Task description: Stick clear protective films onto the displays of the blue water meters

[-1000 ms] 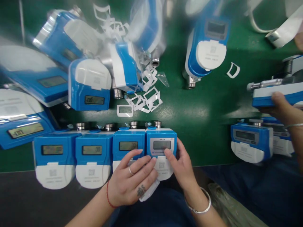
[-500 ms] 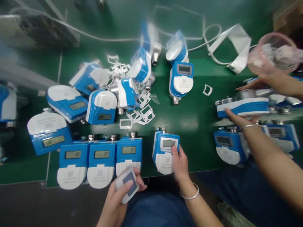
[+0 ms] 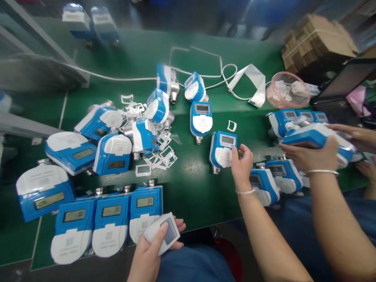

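"Hands first, please: what does each one do, and where is the meter?"

"Take the panelled meter (image 3: 223,150), blue and white, as landmark; it is on the green table (image 3: 194,199). The right hand (image 3: 242,166) is at its right edge, thumb and fingers apart; I cannot tell whether they touch it."

"And the left hand (image 3: 160,239)?"

"Left of the panelled meter and nearer the wearer, clamped on a pale card (image 3: 172,234) with a grey area, thumb on top."

"What surrounds the panelled meter?"

"Just behind it, a single white frame (image 3: 231,130). To its left, scattered frames (image 3: 161,158); left and nearer, three meters in a row (image 3: 111,223). To its right, another person's hands (image 3: 319,154) hold a blue-and-white meter (image 3: 308,137)."
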